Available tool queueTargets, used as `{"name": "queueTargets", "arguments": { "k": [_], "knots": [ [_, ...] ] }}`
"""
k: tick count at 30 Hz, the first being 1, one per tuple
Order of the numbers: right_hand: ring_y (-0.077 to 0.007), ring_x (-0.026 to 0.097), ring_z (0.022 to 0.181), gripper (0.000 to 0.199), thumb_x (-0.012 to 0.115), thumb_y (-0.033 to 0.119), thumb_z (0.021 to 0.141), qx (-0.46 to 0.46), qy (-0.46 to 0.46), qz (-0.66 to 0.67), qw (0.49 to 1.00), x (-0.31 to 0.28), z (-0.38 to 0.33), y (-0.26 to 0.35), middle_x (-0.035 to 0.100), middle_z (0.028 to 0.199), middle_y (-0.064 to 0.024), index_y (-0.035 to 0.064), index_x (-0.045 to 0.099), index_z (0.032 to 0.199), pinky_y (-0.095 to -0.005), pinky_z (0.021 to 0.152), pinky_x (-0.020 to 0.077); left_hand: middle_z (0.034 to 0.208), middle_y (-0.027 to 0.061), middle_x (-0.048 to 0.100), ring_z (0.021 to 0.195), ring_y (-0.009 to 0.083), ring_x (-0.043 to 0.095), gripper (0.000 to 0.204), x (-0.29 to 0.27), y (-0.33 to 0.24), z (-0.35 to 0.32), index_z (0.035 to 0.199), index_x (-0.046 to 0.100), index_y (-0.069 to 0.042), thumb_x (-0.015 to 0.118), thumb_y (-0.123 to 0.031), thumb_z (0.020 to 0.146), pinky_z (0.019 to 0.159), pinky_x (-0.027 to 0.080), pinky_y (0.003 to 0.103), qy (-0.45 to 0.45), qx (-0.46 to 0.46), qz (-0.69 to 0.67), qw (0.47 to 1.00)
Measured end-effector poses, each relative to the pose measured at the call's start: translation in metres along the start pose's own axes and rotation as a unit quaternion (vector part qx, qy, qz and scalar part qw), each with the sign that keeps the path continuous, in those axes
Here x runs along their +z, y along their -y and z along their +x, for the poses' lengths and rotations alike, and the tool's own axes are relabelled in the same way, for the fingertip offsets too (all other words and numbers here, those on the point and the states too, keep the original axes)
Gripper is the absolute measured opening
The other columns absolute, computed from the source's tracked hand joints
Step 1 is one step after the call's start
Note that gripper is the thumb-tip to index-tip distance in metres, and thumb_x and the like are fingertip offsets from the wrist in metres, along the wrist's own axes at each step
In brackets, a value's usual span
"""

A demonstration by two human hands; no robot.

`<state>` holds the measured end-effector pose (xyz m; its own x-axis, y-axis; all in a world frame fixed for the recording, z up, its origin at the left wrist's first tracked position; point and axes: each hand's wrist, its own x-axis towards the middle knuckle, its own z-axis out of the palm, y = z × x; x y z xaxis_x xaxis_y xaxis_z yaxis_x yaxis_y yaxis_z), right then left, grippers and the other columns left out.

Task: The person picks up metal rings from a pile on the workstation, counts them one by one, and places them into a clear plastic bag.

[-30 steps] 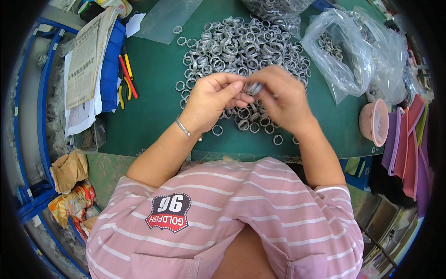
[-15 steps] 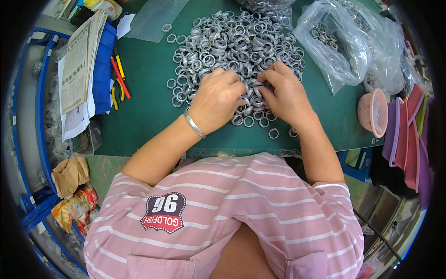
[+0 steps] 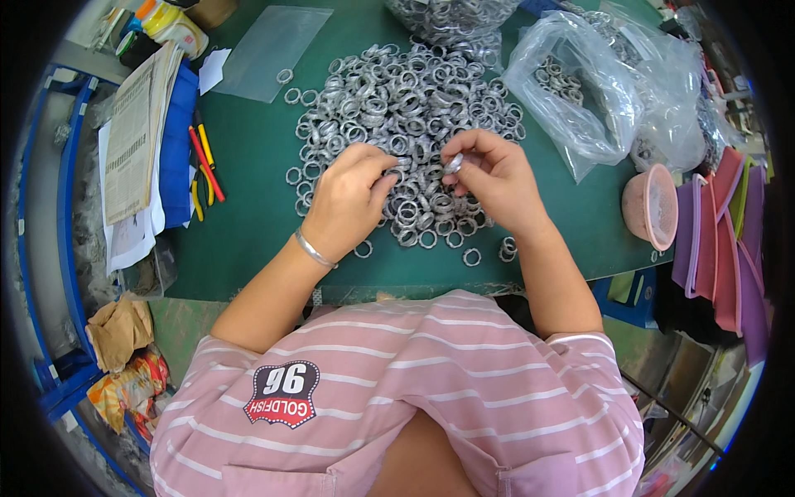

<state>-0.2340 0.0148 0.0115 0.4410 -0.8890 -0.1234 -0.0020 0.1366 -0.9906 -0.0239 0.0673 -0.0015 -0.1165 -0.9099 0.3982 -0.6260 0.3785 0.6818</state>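
Note:
A heap of silver-grey metal rings (image 3: 377,103) with notched edges covers the middle of the green table. Over the heap's near left part, my left hand (image 3: 346,195) pinches a ring (image 3: 403,161) between thumb and fingers. My right hand (image 3: 497,178) holds another ring (image 3: 453,164) between thumb and forefinger, tilted above the pile. The two hands are apart, with rings lying between them. A few single rings, such as a loose ring (image 3: 472,258), lie off the heap near the table's front.
Clear plastic bags (image 3: 575,95) with rings stand at the back right, near a pink basket (image 3: 650,207). At left are a blue bin (image 3: 180,141) with papers, red-handled pliers (image 3: 206,157) and yellow-handled pliers. A flat clear bag (image 3: 269,50) lies at the back left.
My hands have drawn apart and lifted from the heap, the left moving leftward. A ring now shows in each hand. The whole view has shifted slightly.

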Motion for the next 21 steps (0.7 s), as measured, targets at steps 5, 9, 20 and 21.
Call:
{"name": "queueTargets", "arguments": {
  "k": [5, 9, 20, 21],
  "knots": [
    [-0.0159, 0.061, 0.069, 0.02, 0.061, -0.002, 0.08, -0.087, 0.095, -0.263, 0.956, 0.01, -0.011, 0.01, 0.063, 0.082, -0.0062, 0.0008, 0.064, 0.1, -0.0285, 0.061, 0.0482, 0.089, 0.0086, 0.062, 0.068, 0.0168, 0.06, 0.015, -0.002, -0.001, 0.001, 0.095, 0.067, 0.001, 0.068, 0.002, 0.08, 0.059, 0.049, 0.026, -0.008, -0.007, -0.011, 1.0],
    [-0.033, 0.058, 0.081, 0.022, 0.07, 0.004, 0.071, -0.18, 0.095, -0.505, 0.839, 0.032, -0.024, -0.003, 0.057, 0.086, -0.0132, 0.0023, 0.063, 0.092, -0.0412, 0.07, 0.0479, 0.088, 0.011, 0.063, 0.077, 0.0248, 0.062, 0.014, 0.001, 0.005, -0.003, 0.091, 0.067, 0.0, 0.068, 0.002, 0.077, 0.068, 0.05, 0.032, 0.025, 0.037, 0.025, 0.999],
    [-0.0259, 0.056, 0.081, 0.012, 0.058, 0.01, 0.075, -0.328, 0.073, -0.487, 0.806, 0.043, -0.026, -0.023, 0.055, 0.087, -0.0082, 0.0053, 0.059, 0.086, -0.0375, 0.069, 0.0449, 0.083, 0.0106, 0.062, 0.077, 0.0276, 0.061, 0.01, 0.007, 0.006, -0.003, 0.083, 0.066, -0.001, 0.068, 0.003, 0.074, 0.07, 0.048, 0.035, -0.009, 0.028, 0.025, 0.999],
    [-0.027, 0.057, 0.081, 0.013, 0.058, 0.008, 0.074, -0.336, 0.071, -0.469, 0.813, 0.039, -0.024, -0.023, 0.056, 0.087, -0.0089, 0.0048, 0.06, 0.087, -0.0385, 0.07, 0.0462, 0.083, 0.0106, 0.062, 0.077, 0.0276, 0.061, 0.01, 0.007, 0.006, -0.003, 0.083, 0.066, -0.001, 0.068, 0.003, 0.074, 0.07, 0.048, 0.035, -0.012, 0.029, 0.024, 0.999]
  ]
}}
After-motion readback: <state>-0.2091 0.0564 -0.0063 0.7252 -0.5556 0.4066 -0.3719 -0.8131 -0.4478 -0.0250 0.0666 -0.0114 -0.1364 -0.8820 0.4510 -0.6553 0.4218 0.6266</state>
